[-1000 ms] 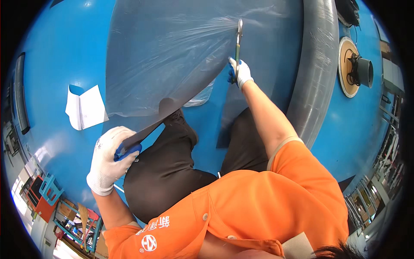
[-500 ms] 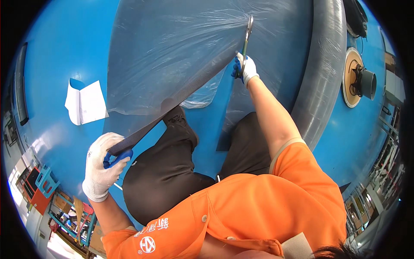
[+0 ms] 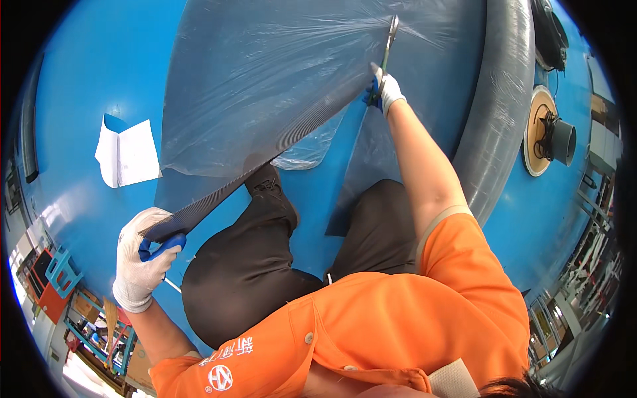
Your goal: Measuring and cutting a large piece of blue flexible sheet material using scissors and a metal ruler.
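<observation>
My left hand [image 3: 144,257], in a white glove with blue palm, is closed on the near corner of a dark mesh sheet [image 3: 292,136]. Clear wrinkled plastic film [image 3: 285,60] lies over the sheet. My right hand [image 3: 386,91], gloved alike, grips a pair of scissors [image 3: 391,43] by the handles, and its blades point away from me at the cut in the sheet. The cut edge runs diagonally, raised, from the scissors to my left hand. A second part of the sheet [image 3: 355,166] lies below, beside my right knee.
A thick roll [image 3: 501,99] wrapped in film lies along the right. Beyond it stands a round wooden disc [image 3: 541,109] with a grey tube and black cord. Folded white paper [image 3: 129,156] rests on the blue floor [image 3: 86,79]. A blue stool [image 3: 63,272] stands at lower left.
My right hand and the scissors have moved slightly farther away and right. My left hand has drawn the sheet's corner a little left and nearer. The view has shifted slightly.
</observation>
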Tool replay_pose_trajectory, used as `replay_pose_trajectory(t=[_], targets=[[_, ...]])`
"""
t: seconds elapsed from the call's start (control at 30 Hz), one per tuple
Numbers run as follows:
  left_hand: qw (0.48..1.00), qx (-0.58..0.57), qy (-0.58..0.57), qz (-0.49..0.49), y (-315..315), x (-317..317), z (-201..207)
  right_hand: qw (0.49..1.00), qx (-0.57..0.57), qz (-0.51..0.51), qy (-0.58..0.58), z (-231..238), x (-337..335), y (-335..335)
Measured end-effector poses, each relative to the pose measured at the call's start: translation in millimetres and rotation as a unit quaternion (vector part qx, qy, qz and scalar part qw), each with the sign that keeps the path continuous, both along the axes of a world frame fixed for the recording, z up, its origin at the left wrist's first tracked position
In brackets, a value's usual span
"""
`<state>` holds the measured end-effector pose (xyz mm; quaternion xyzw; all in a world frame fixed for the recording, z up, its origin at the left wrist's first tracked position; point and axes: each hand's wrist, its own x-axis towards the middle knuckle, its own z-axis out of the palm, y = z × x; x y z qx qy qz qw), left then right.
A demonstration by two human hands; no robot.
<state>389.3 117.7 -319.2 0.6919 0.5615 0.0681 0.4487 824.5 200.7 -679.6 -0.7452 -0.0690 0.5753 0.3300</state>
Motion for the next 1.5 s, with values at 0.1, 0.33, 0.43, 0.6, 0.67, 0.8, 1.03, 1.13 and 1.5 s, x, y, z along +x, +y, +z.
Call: replay_pose_trajectory(t=[0.1, 0.33, 0.43, 0.6, 0.67, 0.8, 1.03, 1.13, 1.5], targets=[[0.999, -0.041, -0.003, 0.026, -0.2, -4.1, 5.0, 0.998, 0.023, 0.047, -0.032, -8.7, 4.6, 10.9], [0.998, -0.042, -0.002, 0.046, 2.5, -10.9, 4.9, 0.998, 0.009, -0.019, 0.057, -7.4, 11.8, 29.2], [0.998, -0.055, -0.006, 0.017, 3.1, -16.9, 3.1, 0.993, -0.018, -0.064, 0.099, 0.0, 15.1, 41.8], [0.992, -0.045, 0.013, 0.119, -6.1, -25.3, 3.4, 0.995, -0.048, -0.038, 0.083, 2.7, 15.7, 36.8], [0.973, -0.050, 0.034, 0.222, -7.9, -25.5, 0.2, 0.994, -0.050, -0.049, 0.089, 1.4, 11.8, 25.4], [0.983, -0.002, 0.032, 0.182, -1.3, -22.1, -10.5, 0.996, -0.001, 0.003, 0.093, 1.1, -7.5, -28.5], [0.971, 0.043, -0.035, 0.232, 6.9, -16.8, -28.5, 0.971, 0.011, 0.239, -0.017, 25.3, -60.0, -176.1], [0.964, 0.085, -0.073, 0.240, 7.4, -19.1, -36.4, 0.977, 0.075, 0.192, 0.049, 48.4, -72.9, -216.1], [0.928, 0.224, -0.099, 0.282, 43.4, -4.5, -8.5, 0.924, -0.066, 0.050, 0.372, 62.9, -46.2, -229.6]])
